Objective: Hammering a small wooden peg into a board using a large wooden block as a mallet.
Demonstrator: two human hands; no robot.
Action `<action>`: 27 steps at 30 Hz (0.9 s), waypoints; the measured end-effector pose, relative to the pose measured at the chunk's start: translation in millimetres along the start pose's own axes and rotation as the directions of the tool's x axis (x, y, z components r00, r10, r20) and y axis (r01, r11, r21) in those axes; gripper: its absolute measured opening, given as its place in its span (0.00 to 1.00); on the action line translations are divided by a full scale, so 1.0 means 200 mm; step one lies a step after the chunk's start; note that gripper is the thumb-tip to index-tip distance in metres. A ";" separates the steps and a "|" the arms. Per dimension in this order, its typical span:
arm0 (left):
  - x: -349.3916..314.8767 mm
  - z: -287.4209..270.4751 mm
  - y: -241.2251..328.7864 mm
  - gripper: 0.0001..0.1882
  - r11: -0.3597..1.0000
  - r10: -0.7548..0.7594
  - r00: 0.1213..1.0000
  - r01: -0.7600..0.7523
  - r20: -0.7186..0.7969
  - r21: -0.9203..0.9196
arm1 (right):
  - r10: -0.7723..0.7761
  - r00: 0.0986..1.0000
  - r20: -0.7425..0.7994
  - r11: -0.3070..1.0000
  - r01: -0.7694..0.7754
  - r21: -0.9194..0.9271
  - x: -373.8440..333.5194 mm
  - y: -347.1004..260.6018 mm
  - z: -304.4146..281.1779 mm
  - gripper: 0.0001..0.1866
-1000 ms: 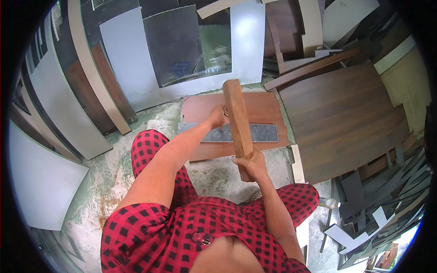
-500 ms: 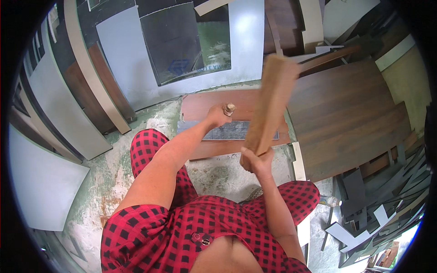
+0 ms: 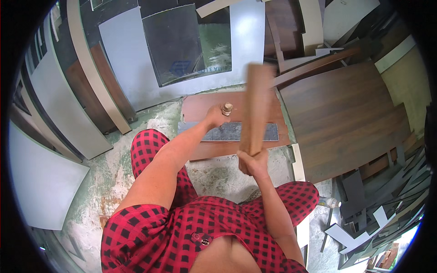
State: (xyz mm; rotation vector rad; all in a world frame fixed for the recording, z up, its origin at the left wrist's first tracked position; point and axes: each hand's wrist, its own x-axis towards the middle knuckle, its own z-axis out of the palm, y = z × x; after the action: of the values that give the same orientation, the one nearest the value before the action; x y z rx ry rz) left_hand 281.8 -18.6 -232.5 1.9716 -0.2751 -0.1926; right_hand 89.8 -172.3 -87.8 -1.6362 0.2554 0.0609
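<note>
My left hand [image 3: 216,117] is closed around an upright chisel-like tool [image 3: 227,108]. Only its round, ringed handle end shows above the fist; its lower part is hidden. Below it lies a dark grey marbled strip [image 3: 264,131], resting on a reddish-brown board [image 3: 246,101] on the floor. With my right hand [image 3: 254,163] I grip a thick wooden block [image 3: 256,109] by its near end. The block's far end is raised, blurred by motion, and is just right of the tool, apart from it.
Curved-looking panels [image 3: 59,95] lean at the left, and a white panel with a dark sheet [image 3: 175,45] stands ahead. On the right are a large brown board [image 3: 341,118] and a heap of offcut strips [image 3: 382,195]. A bottle [image 3: 329,202] lies beside my right knee.
The wooden block in my right hand has swung left, closer to the upright tool. My left hand has shifted very slightly left, still gripping the tool.
</note>
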 end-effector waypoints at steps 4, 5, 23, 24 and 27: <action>-0.02 0.03 0.06 0.17 0.978 0.056 0.997 -0.064 -0.046 -0.197 | 0.155 0.984 0.084 0.945 -0.123 -0.303 0.01 0.04 -0.03 0.16; -0.02 0.02 0.06 0.17 0.978 0.055 0.997 -0.064 -0.053 -0.196 | 0.187 0.978 0.094 0.951 -0.156 -0.267 0.00 0.01 -0.04 0.19; -0.06 0.04 0.17 0.14 0.994 0.105 0.992 -0.101 0.071 -0.052 | 0.156 0.987 0.045 0.958 -0.140 -0.252 0.00 0.07 -0.07 0.23; -0.05 0.04 0.14 0.14 0.992 0.125 0.990 -0.123 0.068 -0.030 | 0.150 0.988 0.038 0.958 -0.136 -0.253 0.00 0.05 -0.07 0.23; -0.03 0.01 0.08 0.19 0.989 0.138 0.982 -0.142 0.125 0.026 | 0.077 0.997 0.018 0.971 -0.071 -0.230 0.00 0.04 -0.06 0.23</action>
State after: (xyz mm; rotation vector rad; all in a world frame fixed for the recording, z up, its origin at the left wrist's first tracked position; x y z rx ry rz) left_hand 273.5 -25.2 -218.4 1.9690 -0.4992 -0.2196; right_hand 87.3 -185.5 -94.1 -1.8537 0.2972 0.1743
